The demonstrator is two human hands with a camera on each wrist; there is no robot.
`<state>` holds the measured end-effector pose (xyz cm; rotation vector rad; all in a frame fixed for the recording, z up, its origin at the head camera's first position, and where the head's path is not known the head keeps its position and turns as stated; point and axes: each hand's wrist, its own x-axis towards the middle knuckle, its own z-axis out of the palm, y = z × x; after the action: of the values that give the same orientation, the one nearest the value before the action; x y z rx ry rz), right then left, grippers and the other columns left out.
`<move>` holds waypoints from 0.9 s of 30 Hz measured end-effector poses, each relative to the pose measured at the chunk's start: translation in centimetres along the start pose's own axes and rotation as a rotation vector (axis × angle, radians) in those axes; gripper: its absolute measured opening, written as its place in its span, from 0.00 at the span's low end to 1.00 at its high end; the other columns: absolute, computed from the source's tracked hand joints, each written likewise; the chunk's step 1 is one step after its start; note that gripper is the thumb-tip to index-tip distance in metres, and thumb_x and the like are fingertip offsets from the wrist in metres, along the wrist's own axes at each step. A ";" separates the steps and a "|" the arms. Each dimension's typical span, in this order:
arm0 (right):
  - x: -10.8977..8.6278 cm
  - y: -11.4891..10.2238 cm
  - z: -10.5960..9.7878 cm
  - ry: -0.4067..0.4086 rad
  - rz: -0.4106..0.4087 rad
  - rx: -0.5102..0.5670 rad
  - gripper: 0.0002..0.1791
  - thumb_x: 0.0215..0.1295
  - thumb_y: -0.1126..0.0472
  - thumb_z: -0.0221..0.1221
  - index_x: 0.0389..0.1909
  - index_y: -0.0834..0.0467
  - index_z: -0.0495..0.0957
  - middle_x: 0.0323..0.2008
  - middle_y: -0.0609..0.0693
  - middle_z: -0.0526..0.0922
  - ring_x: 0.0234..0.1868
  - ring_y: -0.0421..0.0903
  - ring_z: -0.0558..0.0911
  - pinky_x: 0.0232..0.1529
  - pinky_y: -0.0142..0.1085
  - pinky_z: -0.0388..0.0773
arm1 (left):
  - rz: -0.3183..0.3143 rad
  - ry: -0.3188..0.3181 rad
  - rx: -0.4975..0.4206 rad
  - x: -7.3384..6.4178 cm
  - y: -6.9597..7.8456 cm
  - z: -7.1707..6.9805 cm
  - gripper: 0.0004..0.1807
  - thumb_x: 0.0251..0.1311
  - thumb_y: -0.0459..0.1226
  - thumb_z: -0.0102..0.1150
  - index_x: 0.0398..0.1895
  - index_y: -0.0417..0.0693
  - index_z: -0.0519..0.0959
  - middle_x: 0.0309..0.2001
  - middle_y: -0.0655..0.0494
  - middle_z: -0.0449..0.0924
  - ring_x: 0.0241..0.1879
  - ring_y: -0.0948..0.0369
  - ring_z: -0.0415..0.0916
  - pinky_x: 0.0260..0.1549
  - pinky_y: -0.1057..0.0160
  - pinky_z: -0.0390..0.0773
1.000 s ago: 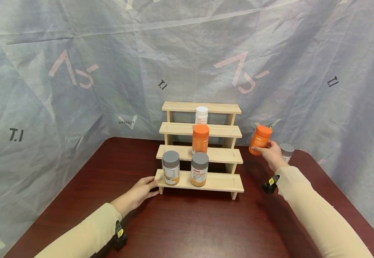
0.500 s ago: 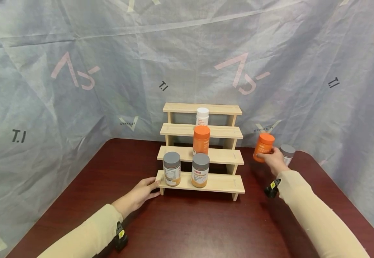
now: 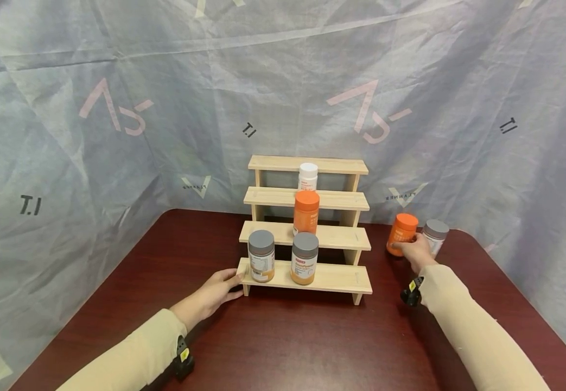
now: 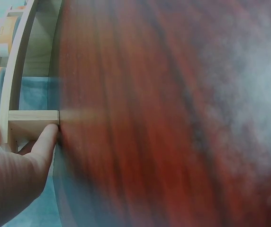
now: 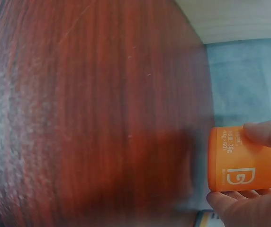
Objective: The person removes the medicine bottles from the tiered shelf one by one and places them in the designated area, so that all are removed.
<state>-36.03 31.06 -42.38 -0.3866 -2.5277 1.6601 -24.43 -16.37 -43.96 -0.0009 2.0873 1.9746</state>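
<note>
My right hand [image 3: 413, 252] grips an orange bottle [image 3: 402, 232] with an orange lid at the far right of the table. In the right wrist view, thumb and fingers lie on opposite sides of the bottle [image 5: 225, 161], its base close to the tabletop. Right beside it stands a grey-lidded jar [image 3: 435, 233], partly behind the hand. My left hand [image 3: 214, 296] holds the left end of the lowest step of a wooden tiered stand [image 3: 338, 278]. In the left wrist view, a finger touches the stand's short leg [image 4: 33, 116], and the thumb lies at the board.
Two grey-lidded jars, the left jar [image 3: 261, 259] and the right jar [image 3: 304, 262], stand on the lowest step. Behind them, higher up, are another orange bottle [image 3: 306, 214] and a white bottle [image 3: 308, 178]. A grey cloth [image 3: 204, 108] hangs around the dark red table [image 3: 283, 342].
My right hand has lowered the orange bottle and brought it slightly right, close to the grey-lidded jar. The left hand keeps its hold on the stand.
</note>
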 end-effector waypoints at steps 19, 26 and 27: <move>0.1 0.5 0.1 -0.027 0.015 -0.005 0.43 0.59 0.72 0.57 0.69 0.76 0.43 0.68 0.75 0.53 0.68 0.68 0.58 0.72 0.57 0.58 | 0.006 0.003 -0.015 0.2 0.0 0.1 0.23 0.74 0.32 0.41 0.67 0.25 0.60 0.64 0.29 0.66 0.68 0.40 0.60 0.62 0.49 0.74; 0.1 0.6 0.1 -0.033 0.036 -0.002 0.43 0.60 0.72 0.57 0.71 0.75 0.43 0.69 0.74 0.52 0.70 0.67 0.57 0.73 0.57 0.56 | 0.000 0.002 -0.020 0.1 -0.1 0.0 0.24 0.74 0.32 0.41 0.67 0.26 0.59 0.64 0.30 0.66 0.68 0.41 0.60 0.62 0.48 0.74; 0.2 0.6 0.1 -0.032 0.037 -0.005 0.44 0.59 0.72 0.57 0.71 0.75 0.43 0.69 0.74 0.52 0.70 0.68 0.57 0.73 0.57 0.56 | 0.000 0.001 -0.020 0.1 -0.1 0.0 0.24 0.74 0.32 0.41 0.67 0.26 0.59 0.64 0.30 0.66 0.68 0.41 0.60 0.62 0.48 0.74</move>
<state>-36.11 31.24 -42.96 -0.4126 -2.5633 1.6871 -24.48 -16.37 -44.07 -0.0059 2.0679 1.9961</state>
